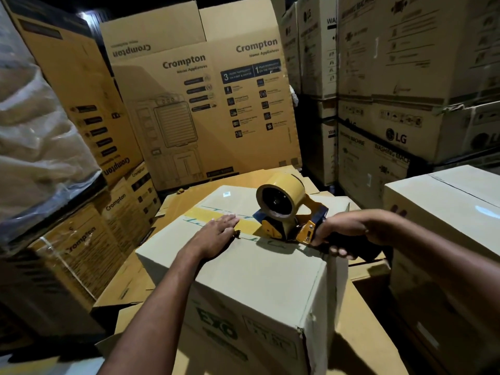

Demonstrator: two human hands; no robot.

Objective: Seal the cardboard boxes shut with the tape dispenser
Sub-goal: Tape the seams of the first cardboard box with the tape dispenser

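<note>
While the left hand (216,234) is pressing flat, fingers straight, on the cardboard box (243,280) top seam, the right hand (343,234) is gripping the tape dispenser (286,212) handle.

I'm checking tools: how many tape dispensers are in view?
1. The tape dispenser is on the top seam of the EXO box, its grip in the right hand. Others may hide behind stacks.
</note>
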